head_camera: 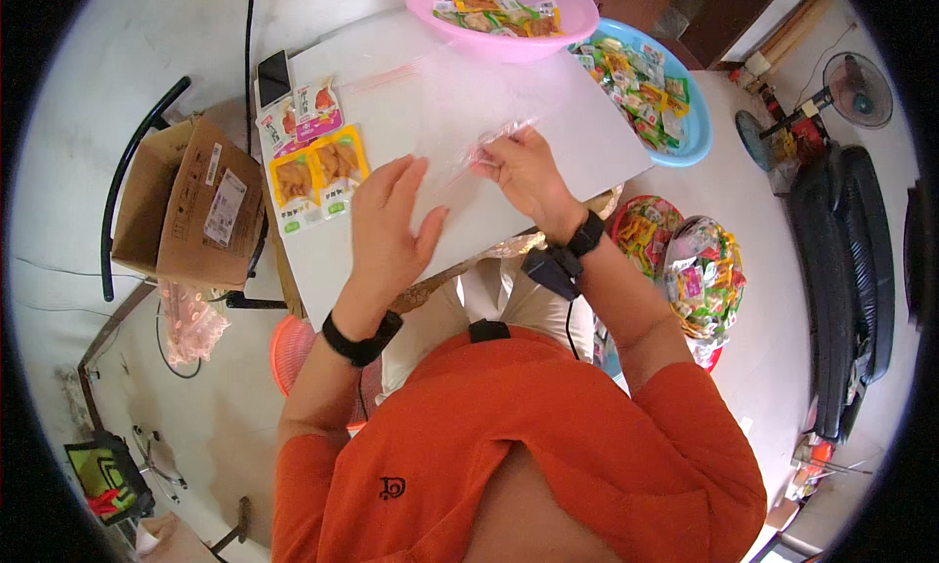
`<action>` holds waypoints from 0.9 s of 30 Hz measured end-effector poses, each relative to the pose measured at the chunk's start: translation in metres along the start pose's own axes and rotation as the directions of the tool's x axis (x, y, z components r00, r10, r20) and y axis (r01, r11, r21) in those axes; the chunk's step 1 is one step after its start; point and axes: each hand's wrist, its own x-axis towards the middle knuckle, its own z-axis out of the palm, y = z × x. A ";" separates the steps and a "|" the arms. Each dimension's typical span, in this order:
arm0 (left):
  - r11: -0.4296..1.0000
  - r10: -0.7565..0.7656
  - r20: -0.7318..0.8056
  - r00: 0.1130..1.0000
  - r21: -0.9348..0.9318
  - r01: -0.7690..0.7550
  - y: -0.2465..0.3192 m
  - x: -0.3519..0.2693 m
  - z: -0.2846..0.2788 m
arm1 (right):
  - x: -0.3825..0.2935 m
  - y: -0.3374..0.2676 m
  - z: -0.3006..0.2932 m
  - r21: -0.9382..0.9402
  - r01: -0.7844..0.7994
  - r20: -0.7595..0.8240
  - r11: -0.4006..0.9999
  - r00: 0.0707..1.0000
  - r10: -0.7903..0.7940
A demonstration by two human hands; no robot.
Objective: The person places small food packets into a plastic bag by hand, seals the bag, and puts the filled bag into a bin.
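My right hand (527, 173) pinches a clear plastic bag (506, 131) between thumb and fingers above the white tabletop (587, 130). The bag is see-through, so its full outline is hard to make out. My left hand (392, 214) hovers palm down with fingers apart and holds nothing. Just left of it lie two yellow-edged snack packets (317, 168), side by side. Beyond them are two white and purple food packets (304, 115), partly overlapping. More clear bags with red seal lines (381, 77) lie flat on the tabletop.
A pink basin (506, 46) and a blue basin (697, 134) hold snack packets at the far side. A dark phone (273, 77) lies at the far left corner. An open cardboard box (209, 203) stands left. Baskets of packets (700, 284) stand at right, below table height.
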 end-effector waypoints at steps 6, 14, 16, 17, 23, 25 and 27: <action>0.988 0.043 0.111 0.993 0.140 -0.059 0.015 0.004 0.048 | -0.046 0.039 -0.022 0.124 -0.108 0.003 0.986 0.994 0.108; 0.969 0.056 0.208 0.976 0.224 -0.103 0.017 -0.004 0.068 | -0.076 0.051 -0.035 0.110 -0.197 -0.032 0.974 0.979 0.202; 0.963 0.060 0.229 0.971 0.243 -0.117 0.018 -0.003 0.067 | -0.078 0.046 -0.041 0.117 -0.218 -0.056 0.969 0.973 0.226; 0.949 0.084 0.230 0.970 0.277 -0.148 0.019 -0.003 0.065 | -0.079 0.043 -0.047 0.026 -0.172 -0.094 0.985 0.980 0.173; 0.906 0.156 0.237 0.959 0.352 -0.234 0.023 -0.002 0.063 | -0.073 0.030 -0.059 -0.652 0.249 -0.266 0.716 0.809 -0.525; 0.900 0.165 0.251 0.954 0.356 -0.250 0.025 -0.002 0.064 | -0.073 0.022 -0.061 -0.919 0.327 0.042 0.219 0.634 -0.772; 0.897 0.161 0.225 0.961 0.374 -0.238 0.028 -0.001 0.065 | -0.073 0.019 -0.067 -0.920 0.361 0.143 0.150 0.668 -0.731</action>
